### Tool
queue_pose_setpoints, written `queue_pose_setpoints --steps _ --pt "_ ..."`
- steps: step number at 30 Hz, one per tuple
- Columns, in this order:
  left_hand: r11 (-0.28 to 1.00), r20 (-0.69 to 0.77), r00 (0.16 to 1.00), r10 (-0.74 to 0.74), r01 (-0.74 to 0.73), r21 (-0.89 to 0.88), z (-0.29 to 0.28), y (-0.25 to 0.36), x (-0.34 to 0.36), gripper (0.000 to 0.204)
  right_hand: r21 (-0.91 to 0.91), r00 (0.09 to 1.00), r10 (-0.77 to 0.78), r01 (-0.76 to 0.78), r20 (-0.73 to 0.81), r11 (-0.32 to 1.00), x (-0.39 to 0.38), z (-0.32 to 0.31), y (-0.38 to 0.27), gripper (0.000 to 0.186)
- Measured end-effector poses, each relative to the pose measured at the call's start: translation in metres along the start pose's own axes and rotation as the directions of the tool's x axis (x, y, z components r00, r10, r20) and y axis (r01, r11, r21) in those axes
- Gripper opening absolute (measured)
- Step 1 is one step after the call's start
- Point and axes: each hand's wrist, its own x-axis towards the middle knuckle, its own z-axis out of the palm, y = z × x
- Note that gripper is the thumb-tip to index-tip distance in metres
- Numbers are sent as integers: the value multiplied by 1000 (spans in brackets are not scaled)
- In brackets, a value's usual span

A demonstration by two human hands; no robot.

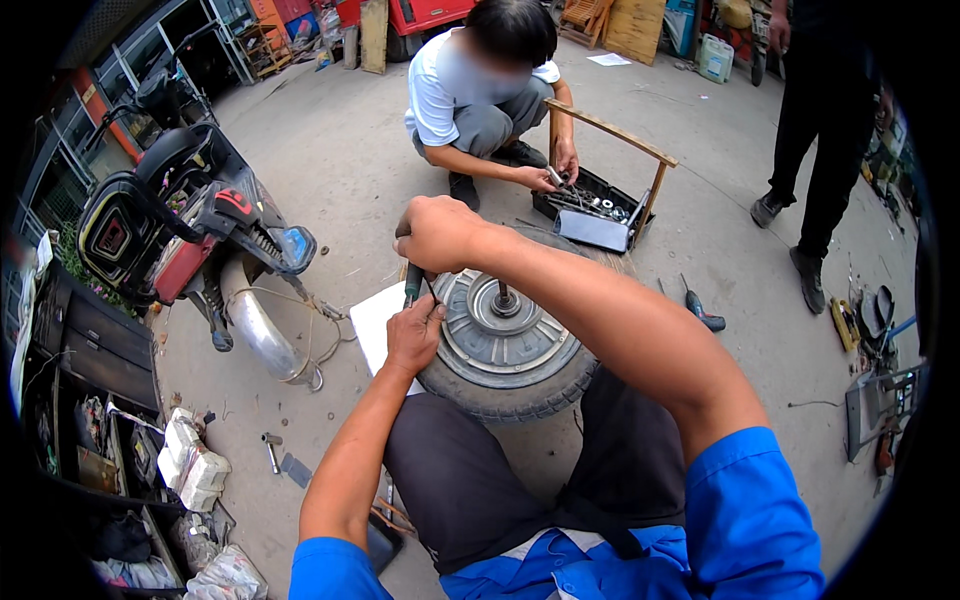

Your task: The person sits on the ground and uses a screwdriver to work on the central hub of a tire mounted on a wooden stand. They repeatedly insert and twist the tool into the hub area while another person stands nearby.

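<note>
A wheel with a black tyre (510, 402) and a round grey metal hub (470, 345) lies flat before my knees, its axle (503, 293) pointing up. My right hand (443, 235) reaches across the wheel to its left edge, closed round a tool with a dark green handle (413, 284). The tool's working end is not clear to see. Just below, at the rim's left side, my left hand (412, 336) is closed with thumb and fingers together. Whatever it pinches is too small to name. A white sheet (372, 325) sticks out from under the wheel.
Another person (480, 95) squats beyond the wheel, hands over a black toolbox (592, 229) with a wooden handle. A scooter (205, 220) stands left. A power drill (704, 313) lies right, near a standing person's legs (815, 150). A socket wrench (272, 455) and white foam (190, 462) lie lower left.
</note>
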Motion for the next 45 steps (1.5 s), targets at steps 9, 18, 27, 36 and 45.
queue_pose_setpoints --steps 9,18,27,36,45 --pt "1000 0 1000 -8 8 9 1 1 0 13 55 939 -173 164 298 985 -15 -23 7 72" --pt "1000 7 1000 15 -15 7 -1 4 2 17 -201 941 -329 339 80 919 -13 -7 13 53" --pt "1000 13 1000 11 -11 -8 -4 5 1 20 -411 956 -210 111 -204 905 -20 15 -14 25" --pt "1000 0 1000 -9 9 -9 -2 0 -2 18 199 992 123 -125 19 972 5 9 -7 37" --pt "1000 -1 1000 4 -4 10 0 6 1 16 -274 957 -245 197 -157 941 -21 5 16 37"
